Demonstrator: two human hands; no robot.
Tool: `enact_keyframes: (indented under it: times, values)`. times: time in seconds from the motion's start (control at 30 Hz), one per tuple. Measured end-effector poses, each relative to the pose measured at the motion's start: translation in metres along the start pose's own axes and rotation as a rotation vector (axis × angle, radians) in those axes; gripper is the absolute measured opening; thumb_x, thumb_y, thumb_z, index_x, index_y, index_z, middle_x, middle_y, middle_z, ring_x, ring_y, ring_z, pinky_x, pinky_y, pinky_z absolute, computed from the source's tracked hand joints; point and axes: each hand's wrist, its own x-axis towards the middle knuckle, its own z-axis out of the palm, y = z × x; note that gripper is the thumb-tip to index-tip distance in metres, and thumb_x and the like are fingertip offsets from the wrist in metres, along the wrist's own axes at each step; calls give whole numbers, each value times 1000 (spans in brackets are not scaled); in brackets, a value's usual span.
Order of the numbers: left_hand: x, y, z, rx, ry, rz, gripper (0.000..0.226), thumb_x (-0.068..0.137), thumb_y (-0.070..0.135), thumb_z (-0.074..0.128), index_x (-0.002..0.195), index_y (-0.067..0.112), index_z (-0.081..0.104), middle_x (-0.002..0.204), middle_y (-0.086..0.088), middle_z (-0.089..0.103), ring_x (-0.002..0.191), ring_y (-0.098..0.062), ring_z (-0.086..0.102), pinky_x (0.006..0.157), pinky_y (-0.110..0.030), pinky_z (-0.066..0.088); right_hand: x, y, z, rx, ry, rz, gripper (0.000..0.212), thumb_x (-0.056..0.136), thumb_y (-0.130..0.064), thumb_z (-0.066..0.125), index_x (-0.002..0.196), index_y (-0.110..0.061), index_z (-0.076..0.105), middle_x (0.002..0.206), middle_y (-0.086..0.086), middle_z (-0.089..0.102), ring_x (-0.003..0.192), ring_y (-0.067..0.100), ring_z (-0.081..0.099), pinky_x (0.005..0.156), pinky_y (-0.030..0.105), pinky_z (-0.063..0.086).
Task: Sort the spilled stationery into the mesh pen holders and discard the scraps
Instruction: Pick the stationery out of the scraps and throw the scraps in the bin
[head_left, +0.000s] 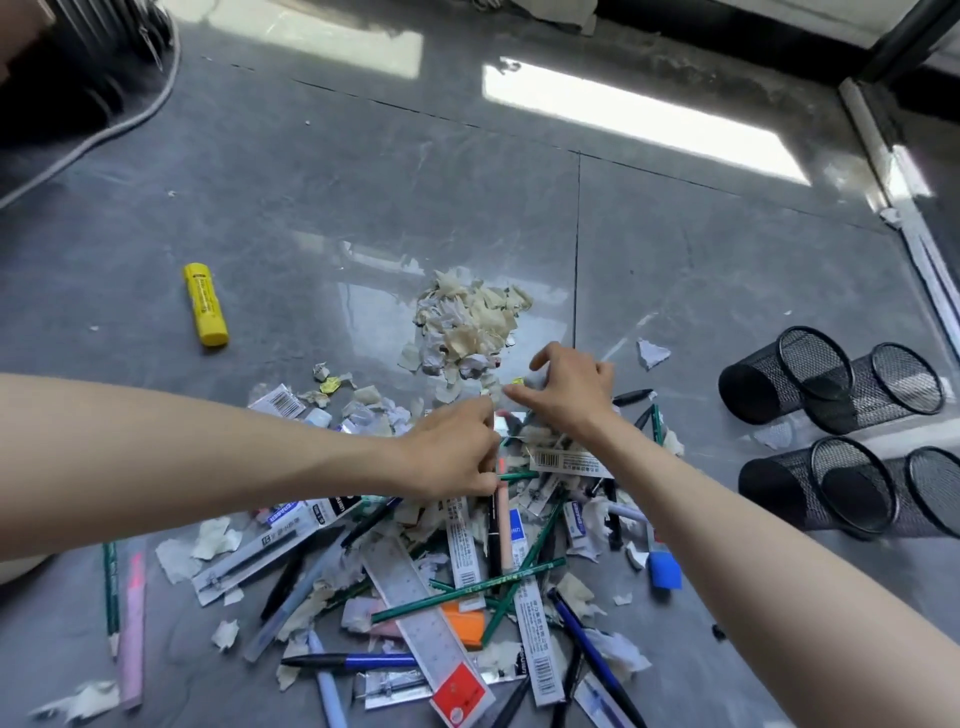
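A heap of spilled stationery (467, 571) covers the grey floor in front of me: green pencils, blue pens, a clear ruler, packaged refills, mixed with torn paper. A separate pile of paper scraps (467, 327) lies just beyond it. Several black mesh pen holders (831, 384) lie tipped on their sides at the right. My left hand (452, 452) pinches small scraps at the heap's far edge. My right hand (566, 384) hovers beside it with fingers curled around crumpled paper bits, between the heap and the scrap pile.
A yellow glue stick (205, 304) lies alone on the floor at the left. A green pencil and pink pen (124, 613) sit at the near left. A grey cable (130, 119) curves across the far left. A glass door frame (904, 208) runs along the right.
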Motion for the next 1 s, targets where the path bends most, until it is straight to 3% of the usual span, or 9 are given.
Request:
enact_keyframes:
  times: [0.13, 0.27, 0.37, 0.47, 0.6, 0.67, 0.73, 0.87, 1.0]
  values:
    - [1, -14, -4, -62, 144, -13, 23, 90, 39, 56, 86, 17, 59, 98, 8, 40, 84, -9, 45, 77, -26, 45, -3, -13, 11, 45, -45, -37, 62, 70, -63, 68, 114, -24, 48, 91, -9, 55, 91, 13, 50, 87, 36, 28]
    - [11, -41, -13, 51, 345, -119, 14, 87, 27, 59, 91, 16, 51, 100, 1, 42, 86, -15, 44, 72, -27, 44, 1, -22, 15, -52, 3, -44, 34, 79, -43, 67, 100, -20, 54, 88, -3, 63, 89, 19, 56, 92, 37, 28]
    - [20, -61, -20, 50, 206, -165, 14, 86, 21, 61, 95, 18, 51, 100, 1, 44, 88, -17, 48, 70, -30, 43, 9, -29, 16, -59, 24, -21, 10, 84, -22, 60, 91, -15, 62, 86, 4, 66, 89, 26, 58, 94, 38, 30]
    - [30, -70, -24, 30, 110, -125, 9, 87, 10, 56, 85, 18, 51, 95, 2, 48, 89, -23, 54, 73, -36, 46, 16, -34, 18, 121, 34, 7, 9, 85, -18, 62, 88, -10, 65, 89, 7, 65, 87, 28, 58, 76, 34, 40]
    - [36, -74, -23, 75, 413, -120, 9, 87, 12, 54, 96, 13, 52, 102, -6, 47, 77, -25, 50, 64, -40, 47, 21, -37, 16, 431, 101, 48, 15, 86, -26, 64, 94, -14, 67, 85, -1, 61, 82, 18, 58, 68, 26, 37]
    - [38, -76, -24, 47, 614, -161, 23, 87, 19, 58, 106, 12, 49, 108, -7, 42, 85, -20, 46, 70, -34, 46, 22, -38, 15, 433, 205, 94, 19, 89, -24, 58, 105, -16, 61, 93, -1, 59, 84, 16, 55, 68, 26, 37]
    - [41, -78, -26, -72, 673, -258, 49, 85, 32, 61, 126, 13, 41, 125, -11, 32, 113, -24, 36, 97, -36, 39, 26, -35, 17, 443, 292, 121, 28, 87, -18, 51, 115, -17, 51, 112, 1, 52, 95, 19, 53, 75, 30, 40]
    - [54, -89, -25, -175, 376, -311, 113, 66, 67, 68, 147, 37, -5, 153, -7, -19, 144, -24, -12, 114, -51, -5, 43, -34, 18, 671, 220, 69, 46, 97, -26, 41, 141, -28, 32, 152, 1, 23, 137, 22, 30, 112, 39, 26]
    - [79, -100, -23, -123, 277, -234, 130, 56, 74, 69, 141, 44, -24, 151, -9, -33, 141, -26, -27, 111, -50, -16, 60, -42, 22, 758, 43, -14, 53, 101, -48, 20, 151, -30, 15, 160, -5, 9, 147, 11, 5, 121, 42, 4]
